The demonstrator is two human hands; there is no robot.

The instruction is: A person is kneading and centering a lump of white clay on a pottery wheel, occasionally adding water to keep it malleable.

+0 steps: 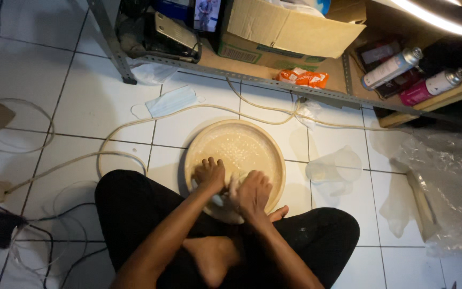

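Seated cross-legged on tiled floor (81,107); left hand (210,174) and right hand (252,192), palms down, fingers curled, each grip pressed into pale dough (232,184) at the round basin's (274,155) near edge; 2 forearms converge.

White tiled floor (81,101) all around. Blue face mask (171,101) lying flat near the metal shelf leg (112,45). Long pale cord (135,124) curling over the tiles, with dark wires (54,235) at the left edge. Clear plastic cup (333,168) tipped on its side. Crinkly clear plastic sheet (453,182) at the right edge. Orange packet (302,78), cardboard box (284,32) and two spray cans (414,75) on the low shelf at the top.
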